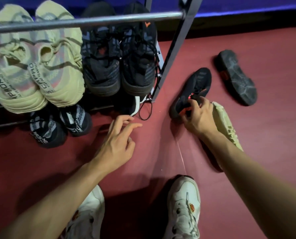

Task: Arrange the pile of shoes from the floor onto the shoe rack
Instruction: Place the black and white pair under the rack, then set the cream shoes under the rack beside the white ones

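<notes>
Gripped by the right hand [199, 118]: black shoe [192, 91] on the floor right of the shoe rack [171, 54]; left hand [117, 144] loose, fingers apart, holding nothing. Racked: cream pair [38, 66], dark pair [117, 62], more below. Outstanding, apparently: the gripped shoe, an overturned black shoe [237, 77] farther right, a cream shoe [227, 125] under the right arm.

Rack bar [85, 22] crosses above shelved shoes; bare floor [273, 66] right.
</notes>
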### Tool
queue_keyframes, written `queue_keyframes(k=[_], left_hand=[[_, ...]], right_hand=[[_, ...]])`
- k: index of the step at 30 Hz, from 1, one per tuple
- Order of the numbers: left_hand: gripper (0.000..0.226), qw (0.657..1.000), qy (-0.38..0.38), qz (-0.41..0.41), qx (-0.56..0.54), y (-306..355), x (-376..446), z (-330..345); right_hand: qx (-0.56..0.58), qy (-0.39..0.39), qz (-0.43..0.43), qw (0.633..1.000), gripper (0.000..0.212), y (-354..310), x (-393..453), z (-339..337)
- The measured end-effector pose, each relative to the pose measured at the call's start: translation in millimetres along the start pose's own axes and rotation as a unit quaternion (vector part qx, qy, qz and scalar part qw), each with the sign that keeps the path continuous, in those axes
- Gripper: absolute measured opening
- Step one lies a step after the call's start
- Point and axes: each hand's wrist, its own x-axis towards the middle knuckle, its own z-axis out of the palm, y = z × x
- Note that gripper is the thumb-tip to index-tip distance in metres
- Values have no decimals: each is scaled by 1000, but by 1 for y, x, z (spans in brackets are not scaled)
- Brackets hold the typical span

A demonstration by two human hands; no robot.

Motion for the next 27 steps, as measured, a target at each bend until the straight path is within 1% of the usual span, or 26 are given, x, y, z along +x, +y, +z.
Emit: queue_keyframes(k=[2, 5, 7, 9, 11, 13, 14, 16, 18, 19, 21, 23, 25, 27], left_hand=[[55, 1000, -15, 13, -4, 5, -1, 5], [56, 999, -36, 33, -8, 13, 3, 14], [57, 997, -52, 48, -13, 21, 11, 22], [57, 995, -72, 69, -13, 30, 20, 29], [57, 992, -93, 90, -8, 40, 31, 34], [56, 988, -112, 106, 1, 50, 45, 40], [56, 986, -120, 114, 7, 54, 52, 43], [56, 983, -131, 128, 18, 60, 66, 50], [53, 981, -136, 138, 26, 63, 81, 59], [51, 980, -135, 140, 26, 65, 87, 66], [43, 980, -138, 144, 25, 69, 93, 81], [39, 975, -167, 146, 27, 77, 90, 99], [39, 963, -226, 146, 32, 88, 80, 117], [46, 944, -293, 140, 56, 98, 68, 135]], right_hand=[[-15, -38, 10, 999, 56, 13, 5, -6], [-55, -52, 16, 997, 56, 39, 18, -18], [-76, -49, 17, 996, 57, 56, 25, -28], [-102, -23, 17, 994, 55, 71, 28, -38], [-106, -9, 52, 993, 54, 79, 20, -51], [-91, -29, 92, 991, 59, 88, 6, -57], [-84, -46, 108, 990, 67, 94, -2, -57], [-55, -86, 143, 984, 91, 106, -20, -54], [25, -128, 173, 976, 112, 116, -33, -49], [73, -144, 189, 969, 117, 119, -38, -48], [131, -147, 217, 956, 116, 125, -45, -47], [144, -131, 231, 953, 111, 130, -49, -47], [155, -109, 234, 954, 116, 129, -58, -48], [130, -92, 218, 963, 124, 126, -69, -44]])
